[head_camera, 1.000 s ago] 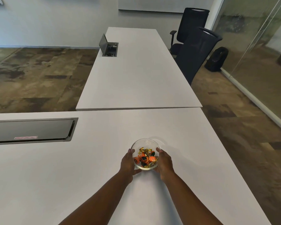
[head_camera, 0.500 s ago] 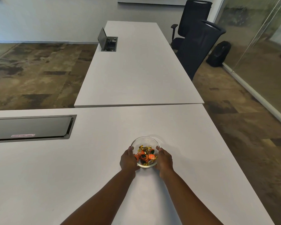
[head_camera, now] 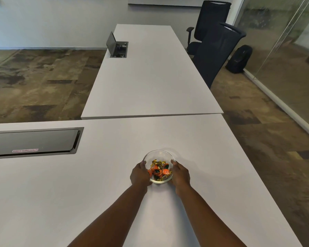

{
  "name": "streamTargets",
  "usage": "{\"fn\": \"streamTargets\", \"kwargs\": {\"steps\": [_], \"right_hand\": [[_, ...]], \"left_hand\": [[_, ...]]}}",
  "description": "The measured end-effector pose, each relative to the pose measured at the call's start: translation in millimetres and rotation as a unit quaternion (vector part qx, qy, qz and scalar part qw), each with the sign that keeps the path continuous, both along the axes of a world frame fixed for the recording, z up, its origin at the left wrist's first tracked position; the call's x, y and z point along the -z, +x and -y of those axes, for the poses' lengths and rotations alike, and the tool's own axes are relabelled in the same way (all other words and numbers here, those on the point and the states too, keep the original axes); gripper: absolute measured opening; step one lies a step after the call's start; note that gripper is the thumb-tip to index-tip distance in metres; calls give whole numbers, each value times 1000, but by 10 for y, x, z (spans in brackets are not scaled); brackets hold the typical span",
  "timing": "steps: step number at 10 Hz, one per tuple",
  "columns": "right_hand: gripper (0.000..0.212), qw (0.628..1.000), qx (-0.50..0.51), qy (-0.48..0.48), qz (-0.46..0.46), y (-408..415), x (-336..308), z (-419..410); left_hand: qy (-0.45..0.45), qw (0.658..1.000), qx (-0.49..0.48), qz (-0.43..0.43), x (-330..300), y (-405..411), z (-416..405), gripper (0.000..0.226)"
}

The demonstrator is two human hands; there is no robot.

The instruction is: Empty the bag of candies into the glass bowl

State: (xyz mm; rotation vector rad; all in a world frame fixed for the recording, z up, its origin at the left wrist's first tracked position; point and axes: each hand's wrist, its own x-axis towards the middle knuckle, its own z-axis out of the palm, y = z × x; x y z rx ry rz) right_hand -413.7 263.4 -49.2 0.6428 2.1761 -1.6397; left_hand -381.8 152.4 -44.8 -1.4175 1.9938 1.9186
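Note:
A clear glass bowl [head_camera: 159, 153] stands on the white table [head_camera: 61, 193] in front of me. Inside it lie several wrapped candies [head_camera: 159, 170], orange and gold. My left hand [head_camera: 140, 174] cups the bowl's left side and my right hand [head_camera: 180, 174] cups its right side, thumbs at the rim. Both hands grip the bowl. No candy bag shows anywhere in the view.
A closed black cable hatch [head_camera: 34, 142] is set into the table at the left. A second white table [head_camera: 150, 73] extends away, with an open cable box [head_camera: 117, 48]. Two black office chairs [head_camera: 216, 50] and a black backpack [head_camera: 239, 58] stand at the right by a glass wall.
Both hands stay on the bowl. The camera has tilted slightly, so the bowl and tables shift a little in the view.

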Motion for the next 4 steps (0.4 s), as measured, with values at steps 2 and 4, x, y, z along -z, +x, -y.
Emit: {"fn": "streamTargets", "kwargs": {"steps": [2,4], "right_hand": [[42,998,-60,23,6,-16,-52,-25],[51,980,-104,166,-47,-100,-274,-28]], "left_hand": [[-3,1000,10,-8,-60,17,68,40],[-245,961,125,35,-263,42,282,52]]}}
